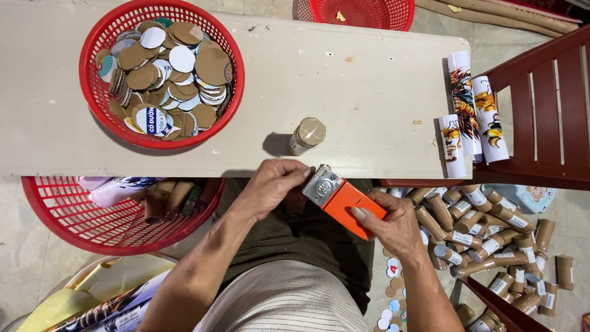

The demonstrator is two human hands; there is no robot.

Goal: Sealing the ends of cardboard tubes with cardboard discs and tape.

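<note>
My right hand (393,222) grips the orange body of a tape dispenser (344,200) with a grey metal toothed head. My left hand (273,184) is curled at the dispenser's metal head, just below the edge of the pale table (344,80); whether its fingers pinch tape is hidden. A small cardboard tube (306,135) capped with a brown disc stands on the table just above my hands.
A red basket (92,37) of round cardboard discs sits on the table at left. Three printed paper rolls (473,114) lie at the table's right end beside a dark red chair (547,104). Another red basket (80,218) and many taped tubes (491,237) lie on the floor.
</note>
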